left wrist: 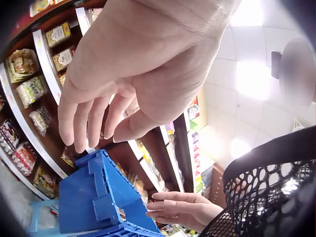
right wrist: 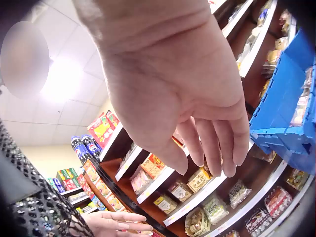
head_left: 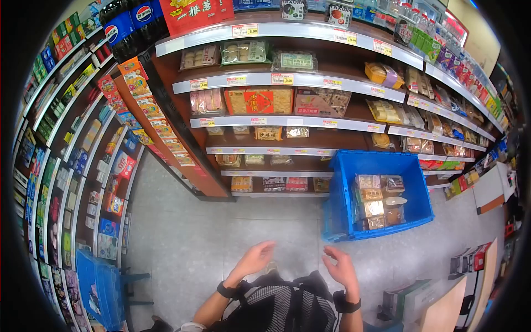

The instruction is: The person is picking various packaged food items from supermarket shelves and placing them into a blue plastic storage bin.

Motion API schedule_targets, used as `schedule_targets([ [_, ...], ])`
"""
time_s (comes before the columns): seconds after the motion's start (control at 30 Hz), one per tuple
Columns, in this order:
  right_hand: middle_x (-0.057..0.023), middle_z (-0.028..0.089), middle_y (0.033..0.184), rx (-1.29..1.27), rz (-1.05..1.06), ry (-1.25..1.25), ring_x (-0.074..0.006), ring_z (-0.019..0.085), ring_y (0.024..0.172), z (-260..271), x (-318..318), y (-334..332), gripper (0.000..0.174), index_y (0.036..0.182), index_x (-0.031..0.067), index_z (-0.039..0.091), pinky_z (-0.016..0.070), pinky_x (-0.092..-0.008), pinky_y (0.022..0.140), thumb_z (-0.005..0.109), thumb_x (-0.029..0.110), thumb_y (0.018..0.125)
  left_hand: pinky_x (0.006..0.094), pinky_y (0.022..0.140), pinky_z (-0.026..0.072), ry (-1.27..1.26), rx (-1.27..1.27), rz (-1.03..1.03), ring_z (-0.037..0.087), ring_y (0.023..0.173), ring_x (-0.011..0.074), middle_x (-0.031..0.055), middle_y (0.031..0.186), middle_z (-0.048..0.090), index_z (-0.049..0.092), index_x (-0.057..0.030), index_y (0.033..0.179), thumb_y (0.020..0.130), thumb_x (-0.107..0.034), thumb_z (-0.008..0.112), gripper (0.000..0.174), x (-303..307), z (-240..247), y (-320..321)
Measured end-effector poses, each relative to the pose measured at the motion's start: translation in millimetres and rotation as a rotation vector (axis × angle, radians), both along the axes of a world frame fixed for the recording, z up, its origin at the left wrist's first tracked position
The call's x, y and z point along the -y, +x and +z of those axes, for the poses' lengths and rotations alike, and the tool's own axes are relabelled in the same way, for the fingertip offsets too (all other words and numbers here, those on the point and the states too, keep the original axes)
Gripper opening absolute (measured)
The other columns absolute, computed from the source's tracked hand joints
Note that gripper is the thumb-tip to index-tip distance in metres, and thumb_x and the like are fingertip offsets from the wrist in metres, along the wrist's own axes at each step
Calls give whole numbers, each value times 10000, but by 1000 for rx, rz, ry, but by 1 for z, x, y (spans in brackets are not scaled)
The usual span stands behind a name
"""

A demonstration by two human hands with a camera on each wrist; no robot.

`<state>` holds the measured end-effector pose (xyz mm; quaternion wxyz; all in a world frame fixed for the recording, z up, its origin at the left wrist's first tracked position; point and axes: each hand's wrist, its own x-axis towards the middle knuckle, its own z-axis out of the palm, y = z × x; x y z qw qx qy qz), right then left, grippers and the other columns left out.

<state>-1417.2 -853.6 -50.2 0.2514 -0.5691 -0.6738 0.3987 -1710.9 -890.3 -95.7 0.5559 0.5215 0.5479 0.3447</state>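
Note:
Both hands hang in the air before the body, apart from each other and holding nothing. The left hand point(head_left: 256, 259) has its fingers loosely bent, pointing inward; the left wrist view shows this hand point(left wrist: 133, 74) with relaxed fingers. Nearer the crate is the right hand point(head_left: 341, 266), also relaxed, seen close in the right wrist view as a right hand point(right wrist: 182, 98) with slack fingers. A blue plastic crate point(head_left: 338, 193) stands ahead to the right, in front of the shelves. Several packaged foods point(head_left: 373, 208) lie inside it.
Curved store shelves point(head_left: 310, 123) with packaged snacks and price tags rise ahead. More shelves point(head_left: 66, 182) line the left side, with a blue stool point(head_left: 99, 290) beside them. Grey floor point(head_left: 182, 238) runs between. Boxes point(head_left: 406, 299) and a pale wooden panel point(head_left: 445, 307) are at lower right.

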Motion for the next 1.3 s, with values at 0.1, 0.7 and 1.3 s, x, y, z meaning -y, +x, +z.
schedule_targets([
  [0.1, -200, 672, 1035, 5, -67, -12, -302, 663, 967, 3, -2, -4, 326, 1107, -29, 628, 516, -351, 847, 659, 130, 824, 340, 988, 444, 67, 16, -35, 564, 1145, 222, 133, 1233, 578, 497, 22, 1272, 869, 5, 505, 404, -14, 3, 0],
  [0.7, -173, 677, 1025, -94, 26, 128, -265, 675, 925, 32, -198, -37, 275, 1087, -24, 631, 527, -338, 808, 648, 95, 839, 344, 960, 464, 234, -60, -13, 587, 1128, 234, 147, 1226, 590, 482, 3, 1294, 862, 11, 555, 439, -195, 79, -28],
  [1.3, -287, 519, 1200, 6, 183, 949, -431, 486, 1138, 191, -515, -129, 587, 1283, -108, 397, 322, -513, 1046, 648, 183, 840, 462, 979, 384, 823, -882, 736, 504, 1114, 446, 321, 1198, 522, 516, 108, 1192, 903, -184, 572, 414, -491, 246, -29],
])
